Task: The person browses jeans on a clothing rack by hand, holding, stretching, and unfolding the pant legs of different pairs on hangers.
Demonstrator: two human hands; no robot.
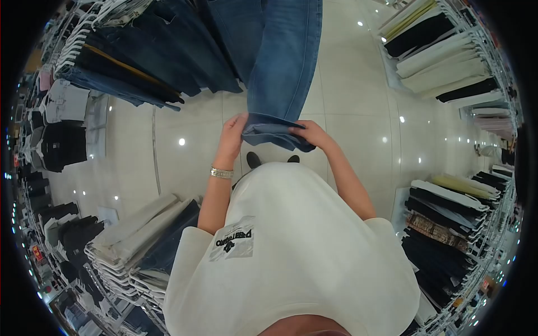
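Note:
A pair of blue jeans [283,61] hangs down from the rack at the top of the view, its leg opening turned toward me. My left hand [235,130], with a metal watch band on the wrist, grips one side of the hem [269,120]. On the other side, my right hand [310,133] pinches the hem, fingers partly over the cloth. Between the hands the opening is spread, showing the lighter inside of the denim. The upper end of the jeans lies outside the view.
Other dark jeans [162,50] hang on white hangers at upper left. Racks of light trousers [443,61] and dark trousers [437,257] stand at the right. Another rack of trousers [134,229] is close by at lower left. Glossy tiles [358,145] cover the floor.

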